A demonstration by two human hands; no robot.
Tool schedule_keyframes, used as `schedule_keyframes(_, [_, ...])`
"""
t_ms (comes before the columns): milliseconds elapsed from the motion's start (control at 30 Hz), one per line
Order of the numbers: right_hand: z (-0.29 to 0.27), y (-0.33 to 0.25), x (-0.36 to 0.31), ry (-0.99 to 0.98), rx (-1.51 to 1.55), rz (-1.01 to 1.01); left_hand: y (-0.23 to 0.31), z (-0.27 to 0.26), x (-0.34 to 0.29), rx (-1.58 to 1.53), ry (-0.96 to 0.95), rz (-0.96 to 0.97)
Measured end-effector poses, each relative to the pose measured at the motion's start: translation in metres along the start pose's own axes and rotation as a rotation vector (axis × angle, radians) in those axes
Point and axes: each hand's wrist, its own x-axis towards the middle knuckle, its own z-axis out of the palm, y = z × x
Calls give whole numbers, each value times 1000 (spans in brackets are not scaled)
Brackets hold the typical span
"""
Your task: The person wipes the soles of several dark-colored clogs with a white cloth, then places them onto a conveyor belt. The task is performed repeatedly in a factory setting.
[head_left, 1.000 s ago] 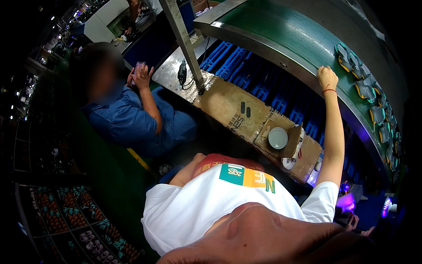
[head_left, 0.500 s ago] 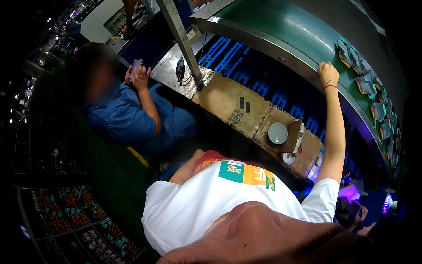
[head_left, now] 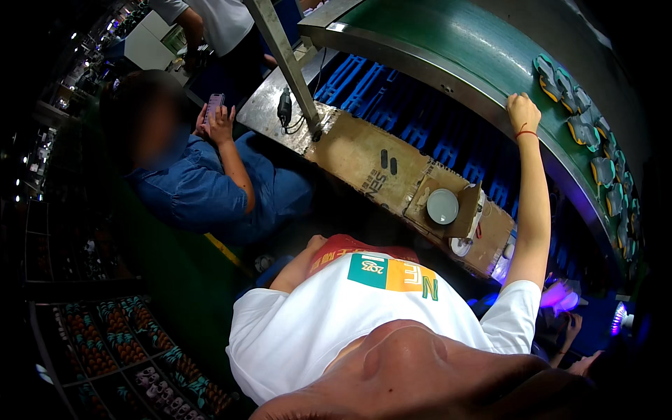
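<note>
My right arm reaches out to the conveyor. My right hand (head_left: 523,113) is closed in a fist at the inner side of the metal rim (head_left: 448,89), over the green belt (head_left: 420,31); nothing shows in its fingers. A red cord circles the wrist. Farther along the belt, beyond the fist, lie several grey shoe uppers (head_left: 583,131) with teal and yellow edges. My left arm (head_left: 297,269) hangs bent beside a red apron (head_left: 343,250). What may be my left hand is at the apron's edge, its fingers not distinguishable.
On cardboard along the bench (head_left: 350,143) stands an open box (head_left: 416,208) with a round white container (head_left: 442,206). A black corded tool (head_left: 284,108) lies near a metal post (head_left: 290,63). To my left a person in blue (head_left: 203,182) holds a phone (head_left: 214,105). Shoe racks (head_left: 119,336) stand lower left.
My right hand stays at the conveyor rim. The view has shifted slightly. At the upper left, a person in a white shirt has come further into view. Hands at the lower right have moved.
</note>
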Motion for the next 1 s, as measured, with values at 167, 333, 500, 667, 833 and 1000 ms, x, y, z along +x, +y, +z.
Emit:
schedule_keyframes(167, [0,1,0,3,6,1,-9,2,6,-14,35,-5])
schedule_keyframes(333, [1,4,-2,5,10,8,4,-2,-8,-32,29,-15])
schedule_keyframes(500, [1,6,-1,-1,3,10,12,-6,-17,-59,2,-32])
schedule_keyframes(667, [2,10,-3,7,9,17,17,-7,-21,-39,-11,-36])
schedule_keyframes(833, [1,8,-3,12,19,19,1,-5,-6,-7,-4,13])
schedule_keyframes(1000, [8,17,-4,15,12,32,9,-4,-10,-40,-17,2])
